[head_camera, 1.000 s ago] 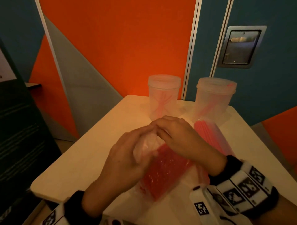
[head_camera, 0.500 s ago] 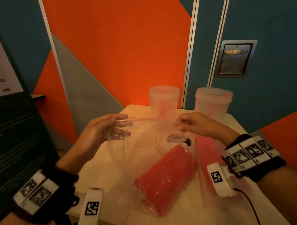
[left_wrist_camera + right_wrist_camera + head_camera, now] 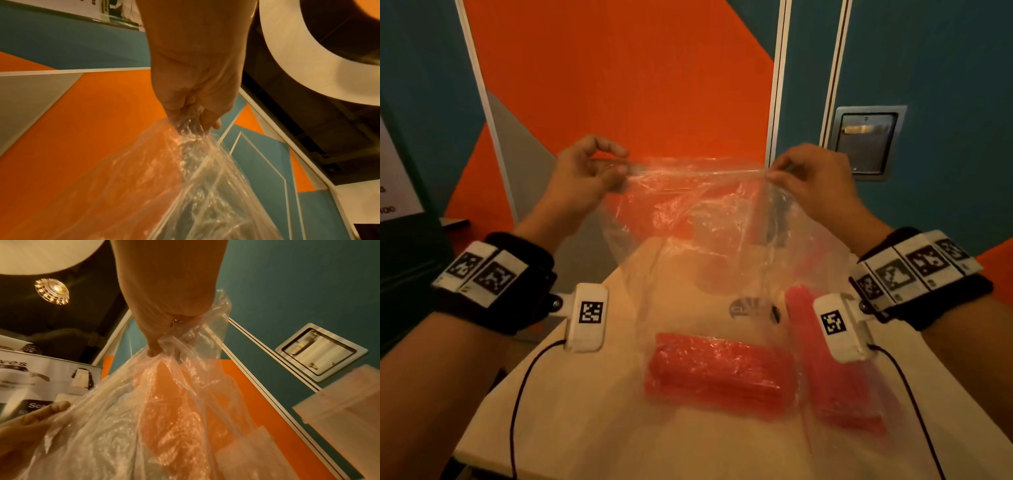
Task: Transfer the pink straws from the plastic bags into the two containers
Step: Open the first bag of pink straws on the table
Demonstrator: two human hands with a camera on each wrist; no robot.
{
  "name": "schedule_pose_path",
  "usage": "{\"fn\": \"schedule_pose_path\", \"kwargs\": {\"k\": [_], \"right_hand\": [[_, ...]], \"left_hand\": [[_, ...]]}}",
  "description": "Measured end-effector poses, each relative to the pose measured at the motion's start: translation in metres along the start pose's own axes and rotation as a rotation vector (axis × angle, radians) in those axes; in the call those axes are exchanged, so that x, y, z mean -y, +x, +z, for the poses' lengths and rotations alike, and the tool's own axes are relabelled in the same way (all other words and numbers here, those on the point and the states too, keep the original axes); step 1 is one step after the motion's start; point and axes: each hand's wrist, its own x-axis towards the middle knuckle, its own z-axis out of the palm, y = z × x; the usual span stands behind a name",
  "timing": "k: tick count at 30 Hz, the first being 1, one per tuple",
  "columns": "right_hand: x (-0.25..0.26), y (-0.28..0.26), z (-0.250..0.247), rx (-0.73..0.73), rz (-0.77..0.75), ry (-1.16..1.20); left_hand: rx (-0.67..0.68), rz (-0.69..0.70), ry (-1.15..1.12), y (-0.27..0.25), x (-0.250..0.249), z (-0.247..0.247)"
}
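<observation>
Both hands hold a large clear plastic bag [image 3: 698, 219] up by its top edge, stretched wide above the table. My left hand [image 3: 599, 168] pinches its left corner [image 3: 189, 129]; my right hand [image 3: 791, 171] pinches its right corner [image 3: 174, 344]. Under the raised bag a wrapped bundle of pink straws [image 3: 719, 370] lies on the table, and a second bundle in its own bag [image 3: 835, 370] lies to its right. A container [image 3: 339, 410] shows blurred at the right edge of the right wrist view; in the head view the raised bag hides both containers.
The light wooden table [image 3: 585, 428] stands against an orange and teal wall. A metal recessed plate [image 3: 866, 144] is set in the wall at the right. Cables [image 3: 524, 394] run from the wrist cameras over the table.
Both hands have lifted the clear bag off the table and pulled its top edge apart to the sides. The straw bundle now lies flat on the table, turned crosswise.
</observation>
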Motion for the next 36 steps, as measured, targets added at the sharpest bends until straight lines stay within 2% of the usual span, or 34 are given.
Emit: {"fn": "schedule_pose_path", "kwargs": {"k": [2, 6, 8, 12, 16, 19, 23, 28, 33, 36], "right_hand": [[-0.002, -0.006, -0.005, -0.006, -0.102, -0.06], [0.002, -0.035, -0.002, 0.004, -0.267, -0.089], [0.005, -0.047, 0.0, -0.01, -0.315, -0.084], [0.007, -0.063, 0.003, -0.023, -0.342, -0.156], [0.013, -0.072, 0.011, -0.025, -0.352, -0.292], [0.024, -0.081, 0.019, 0.0, -0.446, -0.357], [0.032, -0.088, 0.032, -0.17, -0.647, -0.261], [0.037, -0.089, 0.035, -0.223, -0.652, -0.14], [0.042, -0.091, 0.03, -0.322, -0.696, -0.236], [0.042, -0.094, 0.026, -0.186, -0.704, -0.152]], "left_hand": [[0.136, 0.016, 0.091, -0.007, -0.003, -0.004], [0.513, 0.021, 0.44, -0.03, -0.002, -0.004], [0.577, -0.008, 0.484, -0.039, -0.001, 0.003], [0.571, -0.036, 0.4, -0.049, -0.004, 0.021], [0.628, -0.02, 0.355, -0.055, -0.011, 0.035], [0.568, -0.032, 0.295, -0.059, -0.016, 0.046], [0.59, -0.001, 0.24, -0.063, -0.027, 0.055], [0.655, 0.02, 0.205, -0.061, -0.04, 0.059], [0.469, -0.038, 0.307, -0.057, -0.041, 0.059], [0.429, -0.056, 0.369, -0.061, -0.038, 0.064]]}}
